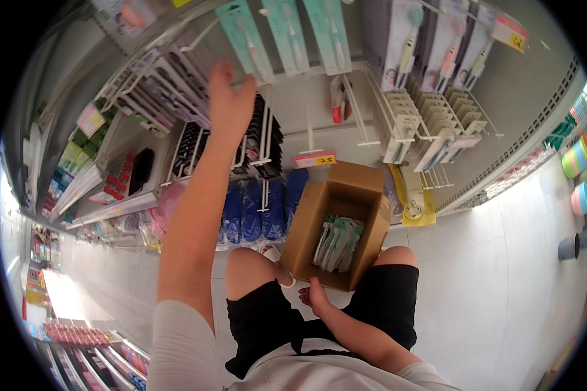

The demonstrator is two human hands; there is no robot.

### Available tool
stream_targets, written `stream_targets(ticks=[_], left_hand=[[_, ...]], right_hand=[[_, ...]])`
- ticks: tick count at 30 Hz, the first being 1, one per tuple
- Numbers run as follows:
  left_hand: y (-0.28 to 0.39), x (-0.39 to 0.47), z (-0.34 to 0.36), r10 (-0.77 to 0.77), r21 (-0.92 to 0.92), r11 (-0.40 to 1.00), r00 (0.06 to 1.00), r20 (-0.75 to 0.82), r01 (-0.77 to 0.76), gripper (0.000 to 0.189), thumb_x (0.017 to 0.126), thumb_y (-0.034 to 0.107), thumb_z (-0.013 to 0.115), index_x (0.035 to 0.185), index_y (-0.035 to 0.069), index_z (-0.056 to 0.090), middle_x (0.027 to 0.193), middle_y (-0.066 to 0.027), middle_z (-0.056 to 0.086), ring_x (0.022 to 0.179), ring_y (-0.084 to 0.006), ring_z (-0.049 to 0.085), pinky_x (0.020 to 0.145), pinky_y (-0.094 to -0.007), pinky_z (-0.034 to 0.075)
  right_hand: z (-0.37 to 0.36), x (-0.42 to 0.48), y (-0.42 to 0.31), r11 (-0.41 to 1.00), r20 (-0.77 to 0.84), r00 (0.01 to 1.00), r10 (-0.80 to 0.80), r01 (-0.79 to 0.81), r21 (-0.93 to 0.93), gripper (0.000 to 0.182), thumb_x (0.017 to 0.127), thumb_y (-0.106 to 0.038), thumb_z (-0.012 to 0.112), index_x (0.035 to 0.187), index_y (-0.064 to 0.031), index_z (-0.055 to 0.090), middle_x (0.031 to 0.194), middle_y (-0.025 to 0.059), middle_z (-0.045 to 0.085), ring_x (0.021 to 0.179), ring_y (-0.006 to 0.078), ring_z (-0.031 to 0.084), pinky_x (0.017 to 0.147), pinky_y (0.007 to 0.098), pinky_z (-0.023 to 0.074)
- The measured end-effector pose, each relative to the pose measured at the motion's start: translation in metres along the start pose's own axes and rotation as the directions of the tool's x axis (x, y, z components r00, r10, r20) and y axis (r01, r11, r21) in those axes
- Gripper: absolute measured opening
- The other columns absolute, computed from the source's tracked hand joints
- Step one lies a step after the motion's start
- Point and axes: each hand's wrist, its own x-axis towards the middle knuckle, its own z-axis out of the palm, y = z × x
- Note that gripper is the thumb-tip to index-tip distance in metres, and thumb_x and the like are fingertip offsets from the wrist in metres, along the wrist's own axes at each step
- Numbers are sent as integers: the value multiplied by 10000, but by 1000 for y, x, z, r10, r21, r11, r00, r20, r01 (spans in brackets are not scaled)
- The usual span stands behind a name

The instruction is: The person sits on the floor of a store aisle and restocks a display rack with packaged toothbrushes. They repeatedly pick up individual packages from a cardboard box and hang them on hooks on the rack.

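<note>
My left hand (pixel 232 100) is raised to the hanging goods and slightly blurred. Its thumb and fingers are apart, and I see nothing between them. Just beside it hangs a teal toothbrush pack (pixel 247 41), the leftmost of three in a row. Between my knees a cardboard box (pixel 301 234) stands tilted with its top open. Inside lie several teal-backed toothbrush packs (pixel 338 244). My right hand (pixel 315 296) is at the box's near edge, fingers loosely bent and thumb up against or close to the cardboard.
Wire hooks (pixel 310 127) jut from the shelf back. White toothbrush packs (pixel 401 44) hang at the right, dark-backed packs (pixel 191 146) at the left. Blue plastic-wrapped slippers (pixel 252 210) hang low behind the box. A price tag (pixel 314 159) sticks out above it. Coloured buckets (pixel 577 156) stand far right.
</note>
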Motion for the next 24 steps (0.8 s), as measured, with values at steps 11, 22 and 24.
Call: stream_targets(ticks=[11, 22, 24], left_hand=[[21, -312, 21, -208, -15, 680, 212, 955, 733, 161, 818, 89, 556, 964, 30, 591, 837, -93, 610, 727, -188, 584, 641, -313, 455], [-94, -473, 159, -378, 317, 887, 135, 916, 335, 366, 746, 152, 536, 1086, 23, 577, 1050, -225, 576, 976, -336, 564, 797, -392, 458], [-89, -480, 160, -248, 229, 969, 357, 901, 96, 372, 753, 147, 521, 1101, 25, 571, 1062, -231, 571, 1001, -348, 554, 821, -397, 452]], right_hand=[[-1, -7, -2, 999, -3, 1000, 6, -7, -47, 524, 844, -479, 339, 1016, -13, 507, 836, 108, 597, 645, 171, 541, 594, 300, 434], [3, -26, -7, 994, 33, 994, -103, 104, -33, 315, 856, -351, 484, 813, -44, 539, 736, 39, 541, 603, 95, 470, 536, 257, 379], [7, -32, -12, 984, -32, 983, -181, 180, -9, 256, 844, -297, 524, 787, -48, 543, 702, 34, 542, 589, 86, 463, 509, 257, 363]])
